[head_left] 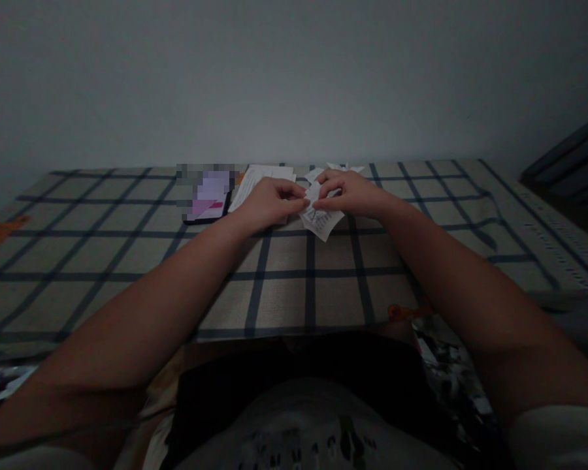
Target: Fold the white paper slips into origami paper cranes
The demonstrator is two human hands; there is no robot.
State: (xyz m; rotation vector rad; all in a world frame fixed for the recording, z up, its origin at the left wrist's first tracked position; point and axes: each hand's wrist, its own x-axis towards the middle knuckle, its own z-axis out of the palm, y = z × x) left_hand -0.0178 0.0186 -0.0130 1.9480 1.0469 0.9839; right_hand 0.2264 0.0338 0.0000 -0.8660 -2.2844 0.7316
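Observation:
A folded piece of printed paper (323, 224) is held just above the checked tablecloth, in the middle of the view. My left hand (273, 201) pinches its left side between thumb and fingers. From the right, my right hand (351, 193) pinches the same paper, its fingertips close to those of the left. The paper has angled creases and pointed corners; its exact shape is partly covered by my fingers. Behind my left hand lies a stack of printed sheets (259, 176). Beyond my right hand are more folded paper pieces (345, 167), partly hidden by it.
A phone (210, 196) with a lit, blurred screen lies left of the sheets. The checked tablecloth (284, 294) covers the table, which meets a plain wall (294, 85) at the back. A dark slatted object (573, 156) stands at the far right.

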